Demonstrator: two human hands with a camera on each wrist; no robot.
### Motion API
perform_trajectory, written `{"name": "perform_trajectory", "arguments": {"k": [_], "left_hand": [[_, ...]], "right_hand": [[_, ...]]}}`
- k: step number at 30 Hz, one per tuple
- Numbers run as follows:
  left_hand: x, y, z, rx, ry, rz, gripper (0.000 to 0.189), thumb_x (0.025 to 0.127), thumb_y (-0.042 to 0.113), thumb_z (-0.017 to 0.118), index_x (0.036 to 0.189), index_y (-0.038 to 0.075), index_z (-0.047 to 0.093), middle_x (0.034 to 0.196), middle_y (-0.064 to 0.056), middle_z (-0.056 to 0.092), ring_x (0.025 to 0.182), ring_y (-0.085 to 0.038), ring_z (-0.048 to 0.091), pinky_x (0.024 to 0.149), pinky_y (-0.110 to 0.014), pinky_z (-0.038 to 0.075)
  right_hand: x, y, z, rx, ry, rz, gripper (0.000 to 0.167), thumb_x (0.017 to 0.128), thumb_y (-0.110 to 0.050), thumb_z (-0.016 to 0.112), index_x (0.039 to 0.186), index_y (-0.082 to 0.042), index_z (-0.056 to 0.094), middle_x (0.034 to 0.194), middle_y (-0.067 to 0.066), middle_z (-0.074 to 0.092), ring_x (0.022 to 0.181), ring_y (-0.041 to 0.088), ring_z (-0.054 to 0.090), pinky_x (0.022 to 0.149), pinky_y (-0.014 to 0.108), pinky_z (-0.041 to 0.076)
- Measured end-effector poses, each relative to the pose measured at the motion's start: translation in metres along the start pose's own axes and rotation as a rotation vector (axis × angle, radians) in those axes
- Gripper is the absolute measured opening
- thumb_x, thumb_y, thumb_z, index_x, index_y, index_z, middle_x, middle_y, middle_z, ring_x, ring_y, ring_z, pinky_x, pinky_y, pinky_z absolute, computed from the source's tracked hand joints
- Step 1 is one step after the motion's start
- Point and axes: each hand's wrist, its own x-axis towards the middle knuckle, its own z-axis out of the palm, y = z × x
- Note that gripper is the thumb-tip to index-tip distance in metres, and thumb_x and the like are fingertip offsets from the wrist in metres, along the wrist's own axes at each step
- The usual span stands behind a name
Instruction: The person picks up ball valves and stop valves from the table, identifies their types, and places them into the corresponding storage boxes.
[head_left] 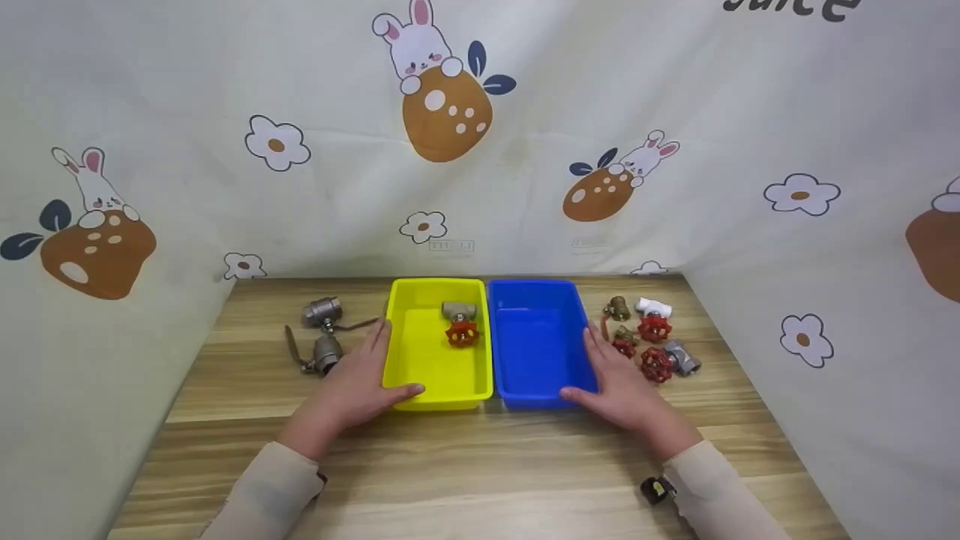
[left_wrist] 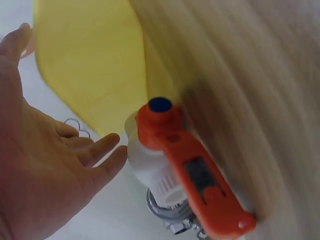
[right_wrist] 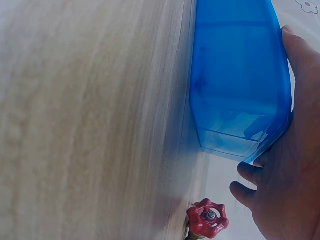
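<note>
My left hand point(head_left: 356, 384) lies along the left side of the yellow bin point(head_left: 429, 405), its thumb by the front rim. In the head view, my right hand point(head_left: 619, 386) rests against the right side of the blue bin point(head_left: 536, 402), fingers extended and thumb near the front corner. The two bins stand side by side. Inside the yellow one lies a valve with a red handwheel point(head_left: 461, 334); nothing shows inside the blue one. Below the left fingers, the left wrist view shows a white valve with an orange lever point(left_wrist: 205, 187), hidden in the head view.
Left of the bins lie two metal ball valves, an upper one point(head_left: 322, 311) and a lower one point(head_left: 327, 352). On the right are several valves, including a white one point(head_left: 655, 308), a grey one with a red wheel point(head_left: 658, 364) and a brass one point(head_left: 618, 308). A patterned cloth point(head_left: 525, 187) stands behind.
</note>
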Motion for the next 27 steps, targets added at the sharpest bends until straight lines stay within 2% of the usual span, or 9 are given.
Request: {"name": "perform_trajectory", "arguments": {"k": [4,9,22,27], "left_hand": [[0.0012,0.0014,0.0054,0.016,0.005,-0.002,0.133,0.091,0.074,0.077,0.176,0.0,0.007,0.184,-0.022,0.003,0.156,-0.054,0.039,0.123,-0.067,0.039],[0.0004,0.001,0.0078,0.036,0.009,0.022,0.136,0.089,0.078,0.076,0.176,-0.002,0.009,0.183,-0.025,0.007,0.154,-0.056,0.04,0.121,-0.069,0.041],[0.0024,-0.0005,0.0114,0.058,-0.014,0.004,0.136,0.089,0.082,0.071,0.177,0.002,0.005,0.184,-0.021,0.003,0.16,-0.054,0.032,0.125,-0.07,0.033],[0.0019,-0.0004,0.011,0.072,-0.002,0.0,0.135,0.091,0.082,0.07,0.176,-0.001,0.006,0.184,-0.023,0.004,0.159,-0.054,0.032,0.125,-0.071,0.034]], "right_hand": [[0.0005,-0.0003,0.0005,0.002,-0.003,-0.004,0.118,0.098,-0.07,0.07,0.174,0.003,0.016,0.183,0.021,0.013,0.164,0.048,0.024,0.126,0.07,0.031],[0.0004,-0.0005,0.0,0.004,-0.003,0.005,0.119,0.098,-0.072,0.07,0.175,0.002,0.016,0.183,0.02,0.013,0.164,0.048,0.024,0.126,0.07,0.032],[-0.0005,0.0002,-0.0005,-0.004,0.005,0.008,0.118,0.098,-0.071,0.07,0.175,0.002,0.017,0.183,0.022,0.015,0.163,0.051,0.026,0.125,0.071,0.032],[0.0001,-0.0003,-0.0005,-0.004,-0.007,0.014,0.118,0.098,-0.072,0.069,0.175,0.001,0.017,0.183,0.021,0.014,0.163,0.051,0.026,0.125,0.072,0.032]]}}
